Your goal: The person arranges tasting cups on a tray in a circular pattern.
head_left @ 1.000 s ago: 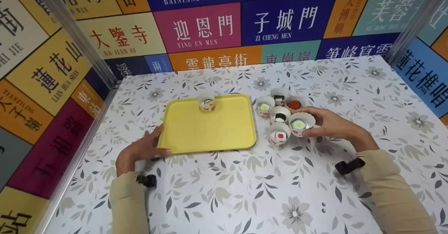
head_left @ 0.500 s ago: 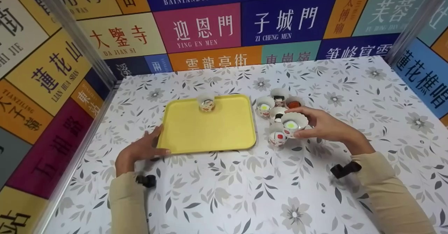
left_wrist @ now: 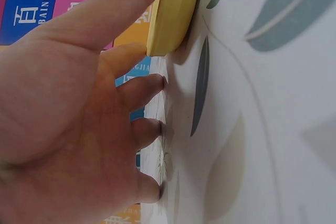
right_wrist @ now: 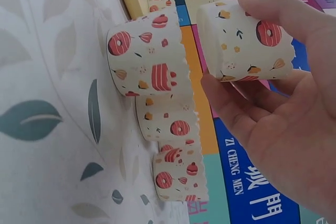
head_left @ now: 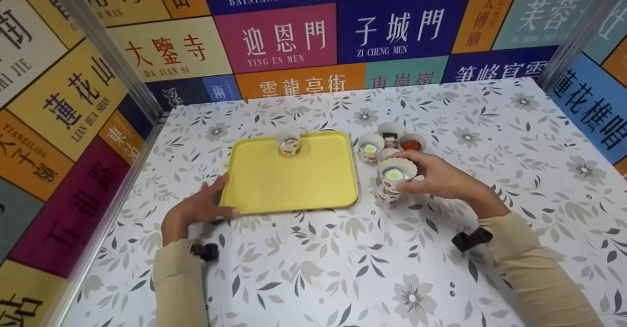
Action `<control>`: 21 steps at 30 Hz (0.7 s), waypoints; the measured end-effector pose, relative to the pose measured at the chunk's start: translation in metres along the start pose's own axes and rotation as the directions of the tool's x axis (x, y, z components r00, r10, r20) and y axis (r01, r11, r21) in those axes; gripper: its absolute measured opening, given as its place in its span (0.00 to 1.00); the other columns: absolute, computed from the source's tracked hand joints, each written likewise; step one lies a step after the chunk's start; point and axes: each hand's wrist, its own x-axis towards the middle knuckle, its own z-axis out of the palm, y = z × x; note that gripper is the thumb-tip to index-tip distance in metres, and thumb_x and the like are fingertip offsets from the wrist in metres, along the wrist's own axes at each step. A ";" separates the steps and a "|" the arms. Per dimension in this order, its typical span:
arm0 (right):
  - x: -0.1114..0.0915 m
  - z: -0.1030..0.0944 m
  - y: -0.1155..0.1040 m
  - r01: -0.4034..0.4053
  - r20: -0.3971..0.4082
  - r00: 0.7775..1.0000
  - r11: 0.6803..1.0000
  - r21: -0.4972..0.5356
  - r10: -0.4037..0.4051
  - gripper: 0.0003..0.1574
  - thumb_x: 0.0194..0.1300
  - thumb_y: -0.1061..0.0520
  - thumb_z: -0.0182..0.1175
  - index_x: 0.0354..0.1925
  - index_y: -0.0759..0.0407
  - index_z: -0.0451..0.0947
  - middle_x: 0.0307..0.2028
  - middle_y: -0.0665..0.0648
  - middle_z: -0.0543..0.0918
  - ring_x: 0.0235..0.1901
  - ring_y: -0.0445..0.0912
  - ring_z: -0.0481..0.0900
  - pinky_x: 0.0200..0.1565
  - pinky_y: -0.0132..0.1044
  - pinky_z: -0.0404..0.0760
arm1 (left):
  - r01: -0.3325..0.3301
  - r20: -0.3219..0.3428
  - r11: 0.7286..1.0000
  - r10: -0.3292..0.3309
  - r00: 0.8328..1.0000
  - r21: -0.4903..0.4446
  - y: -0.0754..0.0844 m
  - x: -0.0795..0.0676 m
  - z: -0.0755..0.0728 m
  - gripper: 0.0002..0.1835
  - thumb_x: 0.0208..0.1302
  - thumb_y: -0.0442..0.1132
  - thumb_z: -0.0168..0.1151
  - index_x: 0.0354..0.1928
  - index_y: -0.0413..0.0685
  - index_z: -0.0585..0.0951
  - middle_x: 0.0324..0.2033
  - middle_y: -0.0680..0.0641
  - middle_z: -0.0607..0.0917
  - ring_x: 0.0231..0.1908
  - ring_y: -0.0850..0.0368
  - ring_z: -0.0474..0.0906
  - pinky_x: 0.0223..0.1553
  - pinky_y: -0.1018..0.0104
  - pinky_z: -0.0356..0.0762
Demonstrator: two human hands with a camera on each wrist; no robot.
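On floral cloth [head_left: 323, 278], the spread left hand [head_left: 196, 210] touches a yellow tray [head_left: 299, 182] bearing one baking cup [head_left: 290, 147]; right hand [head_left: 436, 176] grips a second cup [right_wrist: 244, 43]; five others [head_left: 368, 156] remain outside.

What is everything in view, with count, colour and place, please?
table: 1, white floral, below
walls: 3, multicoloured, behind and beside table
posts: 2, greyish, at wall corners
tray: 1, yellow, on table
tray cup: 1, white and red, tray's back edge
grouped cups: 5, same, right of tray
held cup: 1, same, off table
fillings: 5 visible, white, yellow-green, red, dark, in cups
sleeves: 2, beige, lower left and right
wrist devices: 2, black, at sleeve ends
left hand: 1, bare, at tray's near left corner
right hand: 1, bare, gripping held cup
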 end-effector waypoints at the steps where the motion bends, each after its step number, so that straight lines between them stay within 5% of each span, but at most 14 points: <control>1: 0.001 0.001 -0.001 -0.001 -0.003 1.000 1.000 -0.004 0.001 0.39 0.61 0.56 0.72 0.67 0.55 0.71 0.63 0.60 0.77 0.56 0.43 0.77 0.55 0.24 0.75 | -0.009 -0.003 1.000 0.009 1.000 0.004 0.000 0.000 0.000 0.64 0.52 0.66 0.72 0.80 0.68 0.38 0.80 0.39 0.33 0.78 0.34 0.26 0.73 0.27 0.32; 9: 0.013 0.007 -0.010 -0.056 -0.037 0.998 0.998 0.043 0.057 0.41 0.62 0.55 0.71 0.71 0.55 0.67 0.62 0.62 0.76 0.52 0.45 0.79 0.49 0.26 0.79 | -0.010 -0.006 1.000 0.010 1.000 0.017 0.001 -0.001 0.000 0.63 0.52 0.67 0.71 0.80 0.68 0.38 0.80 0.40 0.34 0.78 0.34 0.26 0.73 0.28 0.33; 17: 0.032 0.013 -0.023 -0.080 -0.158 0.983 0.995 0.059 0.088 0.41 0.62 0.55 0.70 0.71 0.57 0.67 0.57 0.63 0.79 0.38 0.39 0.79 0.40 0.26 0.79 | -0.007 -0.004 1.000 0.007 1.000 -0.006 0.001 0.001 0.001 0.64 0.52 0.66 0.72 0.80 0.69 0.39 0.80 0.42 0.34 0.79 0.36 0.25 0.74 0.29 0.31; 21: 0.041 0.015 -0.031 -0.093 -0.202 0.973 0.990 0.108 0.114 0.42 0.62 0.55 0.70 0.71 0.54 0.66 0.58 0.61 0.79 0.43 0.41 0.79 0.43 0.25 0.79 | -0.003 -0.002 1.000 0.003 1.000 -0.007 0.001 0.000 -0.001 0.63 0.52 0.65 0.72 0.80 0.71 0.38 0.80 0.41 0.33 0.78 0.35 0.24 0.73 0.28 0.30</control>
